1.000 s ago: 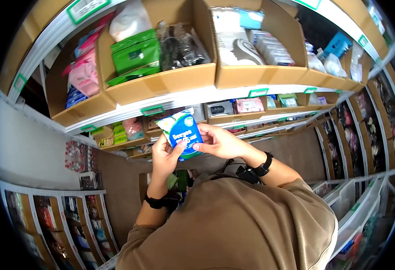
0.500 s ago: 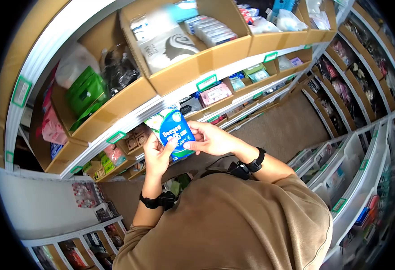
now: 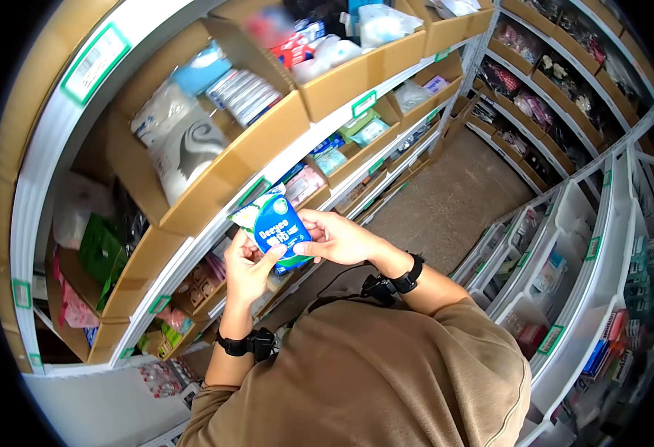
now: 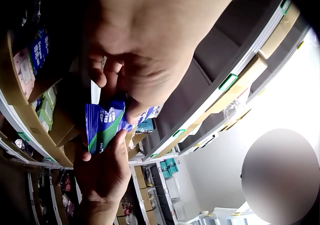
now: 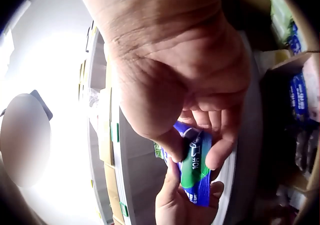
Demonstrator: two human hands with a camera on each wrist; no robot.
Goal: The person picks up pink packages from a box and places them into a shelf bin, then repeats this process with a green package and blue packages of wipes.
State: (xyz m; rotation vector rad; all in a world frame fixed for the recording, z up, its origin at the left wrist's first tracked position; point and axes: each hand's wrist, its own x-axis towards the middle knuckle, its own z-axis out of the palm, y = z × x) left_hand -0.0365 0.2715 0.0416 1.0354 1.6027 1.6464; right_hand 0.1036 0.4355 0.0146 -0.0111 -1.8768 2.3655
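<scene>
I stood in an aisle with a brown, mottled floor [image 3: 446, 182]. White metal shelving [image 3: 321, 134] carried tan cardboard bins [image 3: 230, 175] on my left; white plastic bins [image 3: 576, 197] lined my right. In front of my chest, clear of the shelves, I held a glossy blue, green and white plastic packet [image 3: 282, 222] between both hands. My left hand [image 3: 249, 272] pinched its lower left part, thumb across the printed front; my right hand [image 3: 345, 238] gripped its right edge between thumb and fingers.

The packet hid several of my fingertips in the head view, and its finest print was too small to read. In one upper bin, a red and blue patch [image 3: 269, 26] was blurred beyond naming. Both wrist views showed the packet partly covered by my hands.

The packet was flat and roughly rectangular, with a crimped end seal. A white pouch [image 3: 189, 149] with a grey swirl lay in a cardboard bin near crumpled, translucent plastic bags [image 3: 386, 26].
</scene>
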